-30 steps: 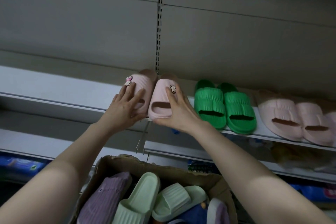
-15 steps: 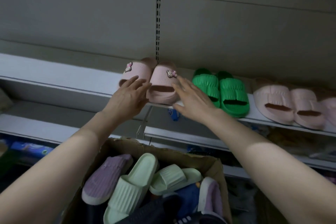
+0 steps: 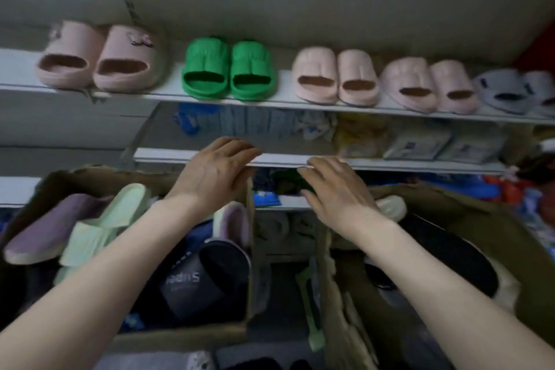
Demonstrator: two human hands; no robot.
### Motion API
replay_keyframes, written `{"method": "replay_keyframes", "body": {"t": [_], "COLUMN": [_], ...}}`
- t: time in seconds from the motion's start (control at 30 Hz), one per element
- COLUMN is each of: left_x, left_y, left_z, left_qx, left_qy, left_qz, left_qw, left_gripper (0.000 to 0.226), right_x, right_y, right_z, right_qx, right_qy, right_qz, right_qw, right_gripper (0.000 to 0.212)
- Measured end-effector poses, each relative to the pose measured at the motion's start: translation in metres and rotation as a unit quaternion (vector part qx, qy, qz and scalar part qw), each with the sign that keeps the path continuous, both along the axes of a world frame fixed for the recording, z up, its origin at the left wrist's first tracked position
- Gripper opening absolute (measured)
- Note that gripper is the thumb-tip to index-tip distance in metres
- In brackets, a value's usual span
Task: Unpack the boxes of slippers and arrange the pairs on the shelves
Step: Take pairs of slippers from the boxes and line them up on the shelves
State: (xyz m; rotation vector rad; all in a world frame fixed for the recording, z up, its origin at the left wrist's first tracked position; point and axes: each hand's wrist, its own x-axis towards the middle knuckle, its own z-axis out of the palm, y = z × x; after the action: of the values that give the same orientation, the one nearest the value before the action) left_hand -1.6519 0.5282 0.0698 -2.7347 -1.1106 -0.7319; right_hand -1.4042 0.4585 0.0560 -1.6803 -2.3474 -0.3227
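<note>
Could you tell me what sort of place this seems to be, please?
Probably a shop or its stockroom: white metal retail shelving carries slipper pairs lined up, such as the bright green ridged pair, and open brown cardboard boxes hold loose slippers.

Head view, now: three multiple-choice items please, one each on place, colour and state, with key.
1. Where is the green pair?
A. On the top shelf, between two pink pairs
B. On the floor
C. On the lowest shelf

2. What colour is the leftmost slipper in the left box?
A. Black
B. Purple
C. Red

3. What state are the left hand and right hand in?
A. Each grips a slipper
B. Left grips a slipper, right is empty
C. Both empty, fingers relaxed

Key:
1 A: it stands between the charm pink pair and a plain pink pair.
2 B: it is purple and lies beside a pale green slipper.
3 C: neither hand holds anything.
</note>
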Motion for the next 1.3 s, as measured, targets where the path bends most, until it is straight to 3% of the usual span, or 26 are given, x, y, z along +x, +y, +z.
{"method": "replay_keyframes", "body": {"t": [0.23, 0.33, 0.47, 0.6, 0.7, 0.8, 0.83, 0.9, 0.97, 1.0, 1.17, 1.3], "left_x": [0.153, 0.203, 0.246, 0.278, 0.305, 0.337, 0.346, 0.365, 0.380, 0.383, 0.369, 0.341], "left_y": [-0.088, -0.118, -0.149, -0.155, -0.139, -0.110, -0.100, -0.082, -0.068, -0.064, -0.064, -0.077], "left_z": [-0.060, -0.092, -0.127, -0.138, -0.143, -0.150, -0.152, -0.156, -0.161, -0.163, -0.150, -0.114], "left_qx": [-0.097, -0.152, -0.226, -0.261, -0.273, -0.259, -0.249, -0.244, -0.265, -0.269, -0.249, -0.197], "left_qy": [-0.015, -0.013, 0.009, 0.027, 0.028, 0.045, 0.054, 0.081, 0.125, 0.136, 0.066, -0.047], "left_qz": [-0.037, -0.033, -0.020, -0.014, -0.006, 0.023, 0.041, 0.069, 0.088, 0.095, 0.082, 0.085], "left_qw": [0.995, 0.988, 0.974, 0.965, 0.962, 0.965, 0.966, 0.964, 0.952, 0.949, 0.963, 0.976], "left_gripper": [0.040, 0.037, 0.044, 0.054, 0.062, 0.074, 0.076, 0.077, 0.075, 0.074, 0.066, 0.051], "right_x": [0.147, 0.218, 0.300, 0.338, 0.334, 0.313, 0.301, 0.289, 0.304, 0.318, 0.378, 0.393], "right_y": [-0.125, -0.158, -0.171, -0.157, -0.152, -0.159, -0.164, -0.174, -0.178, -0.179, -0.169, -0.149], "right_z": [-0.064, -0.105, -0.126, -0.139, -0.140, -0.130, -0.128, -0.128, -0.139, -0.145, -0.157, -0.166], "right_qx": [-0.037, -0.084, -0.237, -0.301, -0.299, -0.265, -0.267, -0.236, -0.190, -0.188, -0.306, -0.391], "right_qy": [0.042, 0.046, 0.052, 0.130, 0.218, 0.269, 0.262, 0.257, 0.248, 0.228, 0.100, 0.118], "right_qz": [-0.059, -0.135, -0.303, -0.365, -0.385, -0.320, -0.284, -0.236, -0.263, -0.294, -0.390, -0.407], "right_qw": [0.997, 0.986, 0.922, 0.871, 0.846, 0.869, 0.883, 0.907, 0.913, 0.909, 0.863, 0.817], "right_gripper": [0.041, 0.040, 0.061, 0.070, 0.061, 0.033, 0.030, 0.044, 0.039, 0.034, 0.066, 0.084]}}
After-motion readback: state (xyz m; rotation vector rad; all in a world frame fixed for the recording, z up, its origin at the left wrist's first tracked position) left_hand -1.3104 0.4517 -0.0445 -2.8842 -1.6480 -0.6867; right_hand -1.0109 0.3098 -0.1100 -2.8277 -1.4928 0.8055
